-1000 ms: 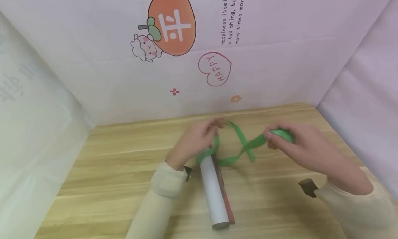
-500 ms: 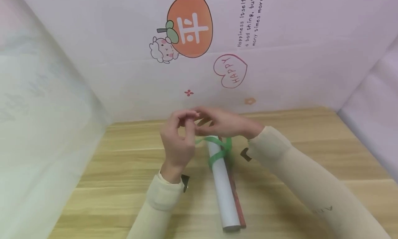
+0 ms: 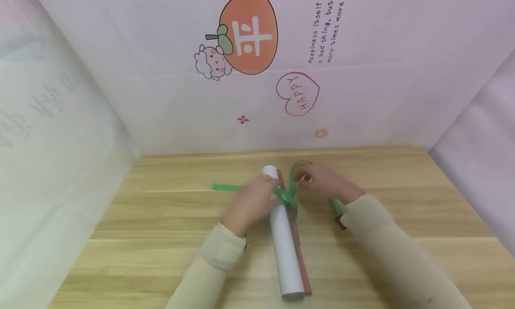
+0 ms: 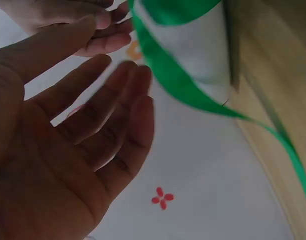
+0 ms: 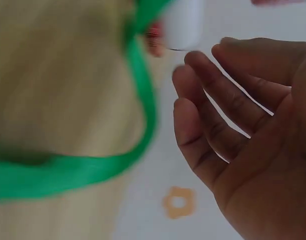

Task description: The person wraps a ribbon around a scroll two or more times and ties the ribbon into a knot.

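A white paper roll (image 3: 286,251) lies lengthwise on the wooden table, with a thin dark red strip (image 3: 302,264) along its right side. Green ribbon (image 3: 287,196) goes round both near their far end and crosses over itself there. My left hand (image 3: 253,201) is over the roll at the crossing; in the left wrist view its loosely bent fingers (image 4: 128,150) hold nothing, beside the ribbon (image 4: 180,90). To the right of the crossing is my right hand (image 3: 323,181), close to a raised loop. Its relaxed fingers (image 5: 192,135) have nothing between them in the right wrist view.
One ribbon tail (image 3: 226,187) stretches left over the table (image 3: 169,237); another part hangs near the right cuff (image 3: 368,215). Behind the table's far edge rises a white printed cloth (image 3: 177,116), and more cloth (image 3: 479,152) encloses the sides.
The right hand went from holding ribbon out at the right, to meeting the left hand beyond the roll, then back right. Both hands are now apart, and a ribbon tail extends left.
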Available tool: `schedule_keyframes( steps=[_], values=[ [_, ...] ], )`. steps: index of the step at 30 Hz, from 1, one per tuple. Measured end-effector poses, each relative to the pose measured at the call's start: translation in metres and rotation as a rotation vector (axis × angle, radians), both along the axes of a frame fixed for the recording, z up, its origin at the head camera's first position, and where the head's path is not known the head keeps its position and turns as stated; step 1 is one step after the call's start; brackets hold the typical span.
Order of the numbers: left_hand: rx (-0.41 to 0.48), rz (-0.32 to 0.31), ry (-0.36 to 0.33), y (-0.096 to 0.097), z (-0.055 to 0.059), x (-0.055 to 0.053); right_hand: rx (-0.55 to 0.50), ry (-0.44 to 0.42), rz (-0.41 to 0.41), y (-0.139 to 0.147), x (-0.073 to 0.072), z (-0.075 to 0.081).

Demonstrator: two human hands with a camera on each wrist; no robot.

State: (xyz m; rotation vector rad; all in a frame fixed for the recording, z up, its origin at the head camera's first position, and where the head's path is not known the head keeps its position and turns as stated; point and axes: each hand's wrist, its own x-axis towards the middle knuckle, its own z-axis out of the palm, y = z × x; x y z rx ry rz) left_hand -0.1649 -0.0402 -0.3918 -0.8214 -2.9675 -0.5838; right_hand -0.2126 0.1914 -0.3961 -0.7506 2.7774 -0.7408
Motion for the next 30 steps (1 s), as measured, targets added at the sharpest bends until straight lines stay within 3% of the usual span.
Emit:
schedule_keyframes(
  steps=[4, 8, 11, 17, 20, 24, 30],
  values=[
    [-0.095, -0.032, 0.015, 0.005, -0.015, 0.000, -0.032, -0.001, 0.081, -0.003, -0.001, -0.031],
    [-0.110, -0.019, 0.024, 0.007, -0.018, 0.000, -0.036, 0.054, 0.167, -0.008, -0.002, -0.042],
    [-0.115, -0.001, 0.034, 0.007, -0.020, 0.000, -0.046, 0.049, 0.149, -0.010, -0.002, -0.041],
    [-0.081, 0.032, 0.019, 0.004, -0.021, 0.001, -0.146, -0.114, 0.024, -0.008, 0.004, -0.027],
    [-0.083, 0.045, 0.033, 0.006, -0.024, 0.000, -0.180, -0.115, 0.003, -0.008, 0.008, -0.021],
    [-0.111, 0.043, 0.068, 0.009, -0.027, -0.002, -0.202, -0.091, 0.038, -0.013, 0.012, -0.019],
    [-0.129, 0.037, 0.103, 0.008, -0.029, -0.003, -0.146, -0.180, 0.059, -0.020, 0.012, -0.026]
  ],
)
